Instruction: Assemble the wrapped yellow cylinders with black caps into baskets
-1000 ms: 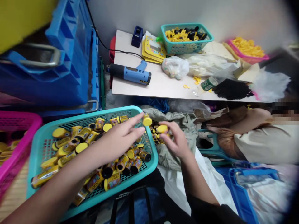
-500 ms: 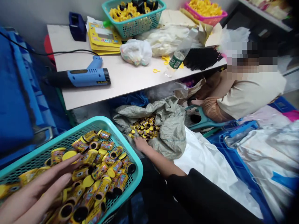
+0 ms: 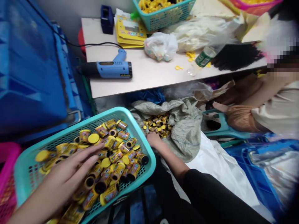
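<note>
My left hand (image 3: 77,165) lies over the turquoise basket (image 3: 121,112), its fingers stretched out and touching or just above the contents. Heaped in that basket are many small yellow printed tubes (image 3: 118,170), some with yellow caps and some showing dark open ends. At the near left edge of a grey-green woven sack (image 3: 184,140), my right hand (image 3: 154,140) is closed on the sack's rim, its fingertips partly hidden. More of the same small yellow tubes (image 3: 161,124) fill the sack's mouth.
On the white table (image 3: 105,88) lie a blue heat gun (image 3: 114,69), yellow cards (image 3: 130,32), a tape dispenser (image 3: 107,20) and a plastic bottle (image 3: 205,56). A co-worker (image 3: 273,105) sits at the right. A pink basket (image 3: 11,152) stands at the left; white sheeting (image 3: 217,168) lies right of the sack.
The view has swung left, so everything sits further right in it and the pink basket at the left shows. Both hands keep about the same places on basket and sack.
</note>
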Demonstrator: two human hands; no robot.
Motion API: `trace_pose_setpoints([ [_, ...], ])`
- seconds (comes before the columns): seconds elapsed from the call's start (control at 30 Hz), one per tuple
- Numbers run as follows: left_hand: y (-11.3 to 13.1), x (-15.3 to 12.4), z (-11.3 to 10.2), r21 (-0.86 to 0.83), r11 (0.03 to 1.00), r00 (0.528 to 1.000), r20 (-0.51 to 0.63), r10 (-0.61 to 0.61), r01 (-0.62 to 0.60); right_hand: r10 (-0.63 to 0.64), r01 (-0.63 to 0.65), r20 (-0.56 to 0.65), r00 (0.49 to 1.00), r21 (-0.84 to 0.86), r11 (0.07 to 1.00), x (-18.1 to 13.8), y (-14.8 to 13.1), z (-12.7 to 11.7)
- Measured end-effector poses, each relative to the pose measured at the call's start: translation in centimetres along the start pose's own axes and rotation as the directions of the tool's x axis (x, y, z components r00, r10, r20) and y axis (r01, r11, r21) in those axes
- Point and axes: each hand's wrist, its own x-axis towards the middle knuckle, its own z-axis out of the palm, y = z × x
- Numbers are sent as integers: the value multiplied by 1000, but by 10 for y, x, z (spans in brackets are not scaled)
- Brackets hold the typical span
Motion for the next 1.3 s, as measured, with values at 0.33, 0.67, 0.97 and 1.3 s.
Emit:
trace_pose_setpoints([
  [0.33, 34, 5, 37, 257, 931, 961, 171, 219, -258, -589, 576, 19, 808, -231, 784, -36, -86, -92],
  [0.67, 28, 7, 28, -91, 992, 996, -4, 91, -91, -491, 501, -196, 849, 594, 629, -49, -47, -104],
  [0.97, 82, 38, 10, -83, 953, 956, 28, 293, -290, -58, 195, -522, 851, 212, 958, -59, 0, -120],
  [1.3, 28, 41, 28, 387, 892, 971, 131, 198, -234, -663, 693, 239, 710, -64, 719, -59, -120, -85],
])
